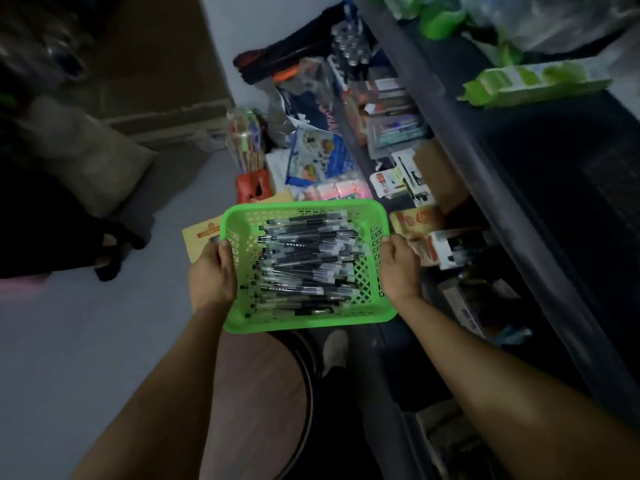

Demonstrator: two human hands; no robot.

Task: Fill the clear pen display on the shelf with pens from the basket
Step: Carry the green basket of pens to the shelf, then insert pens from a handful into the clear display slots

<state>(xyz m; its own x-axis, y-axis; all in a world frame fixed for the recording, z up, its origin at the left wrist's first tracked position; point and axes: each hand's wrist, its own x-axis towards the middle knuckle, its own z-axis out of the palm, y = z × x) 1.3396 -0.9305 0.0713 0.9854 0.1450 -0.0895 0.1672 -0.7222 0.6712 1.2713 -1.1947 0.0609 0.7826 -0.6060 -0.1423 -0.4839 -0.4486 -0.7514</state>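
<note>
A green plastic basket (pixel 311 318) with lattice walls is held in the air in front of me, above a round wooden stool. It is full of many black and clear pens (pixel 304 261) lying mostly crosswise. My left hand (pixel 213 275) grips the basket's left rim, thumb over the edge. My right hand (pixel 398 268) grips the right rim the same way. The clear pen display cannot be made out among the blurred goods on the dark shelf (pixel 485 174) to the right.
Shelves on the right hold green packets (pixel 530 83), boxes and stationery packs. On the floor ahead lie bags, a red holder (pixel 254 187) and a yellow envelope (pixel 204 237). A cardboard box (pixel 166 74) stands at the far left. The round stool (pixel 263 393) is below the basket.
</note>
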